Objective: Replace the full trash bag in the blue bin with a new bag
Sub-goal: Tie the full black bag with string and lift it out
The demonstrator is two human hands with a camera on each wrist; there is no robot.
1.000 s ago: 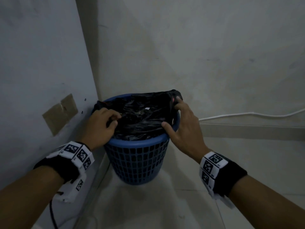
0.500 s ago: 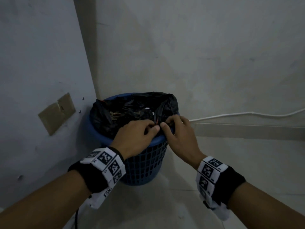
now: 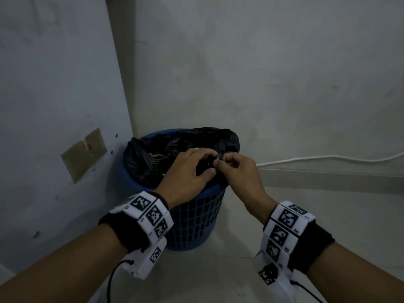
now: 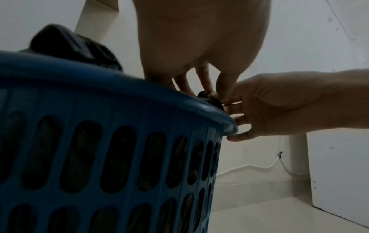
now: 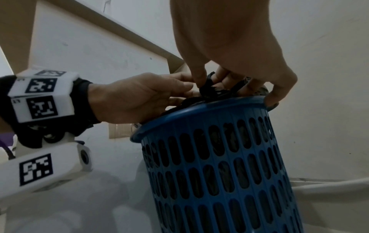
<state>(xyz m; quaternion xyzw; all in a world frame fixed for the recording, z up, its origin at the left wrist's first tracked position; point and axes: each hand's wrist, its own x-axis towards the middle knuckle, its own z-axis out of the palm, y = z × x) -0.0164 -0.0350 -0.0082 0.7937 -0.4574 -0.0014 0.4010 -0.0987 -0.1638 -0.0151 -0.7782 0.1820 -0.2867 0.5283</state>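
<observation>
Trash bag (image 3: 175,145) edge pinched between both hands.

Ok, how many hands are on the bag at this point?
2. The left hand and right hand both pinch the bag at the bin's near-right rim, fingertips meeting.

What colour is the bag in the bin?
Black; the bag shows best in the head view, inside the blue bin.
</observation>
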